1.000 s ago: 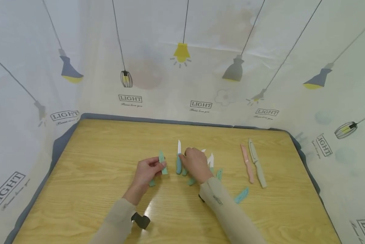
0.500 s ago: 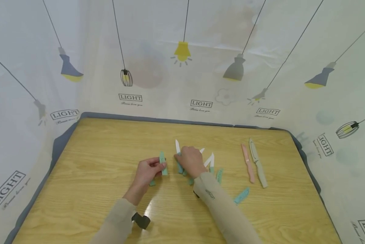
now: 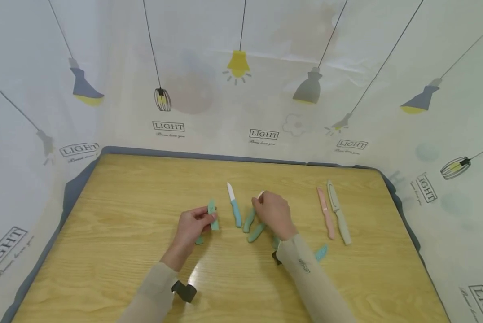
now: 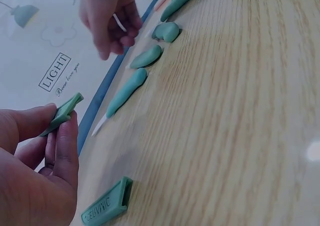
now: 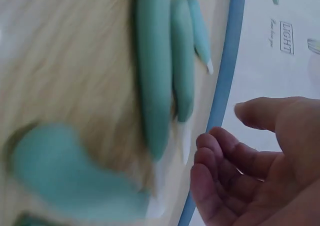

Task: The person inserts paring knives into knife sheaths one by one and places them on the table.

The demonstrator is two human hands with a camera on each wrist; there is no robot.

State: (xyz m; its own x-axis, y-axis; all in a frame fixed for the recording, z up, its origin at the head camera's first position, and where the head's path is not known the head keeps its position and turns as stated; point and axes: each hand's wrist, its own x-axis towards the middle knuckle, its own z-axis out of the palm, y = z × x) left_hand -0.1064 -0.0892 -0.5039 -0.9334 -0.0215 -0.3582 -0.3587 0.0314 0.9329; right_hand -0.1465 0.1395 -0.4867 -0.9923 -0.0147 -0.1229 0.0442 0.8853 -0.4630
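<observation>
My left hand (image 3: 188, 228) pinches a small green blade cover (image 4: 64, 115) between thumb and fingers. Beneath it on the table lies a second green cover (image 4: 107, 204). A blue-handled paring knife (image 3: 235, 211) with a white blade lies just right of the left hand. Over several green-handled knives is my right hand (image 3: 274, 214), thumb apart from its loosely bent fingers and nothing between them in the right wrist view. One green handle (image 3: 249, 220) and another green handle (image 3: 257, 233) stick out beside it; their blades are mostly hidden in the head view.
A pink knife (image 3: 326, 215) and a longer pale green knife (image 3: 340, 217) lie side by side at the right. A blue blade cover (image 3: 321, 252) is partly behind the right sleeve. A printed curtain (image 3: 209, 103) stands around the wooden table (image 3: 124, 215).
My right hand has shifted the blue-handled knife slightly left and tilted it, let it go, then moved right over the green-handled knives. The left hand keeps its hold on the cover.
</observation>
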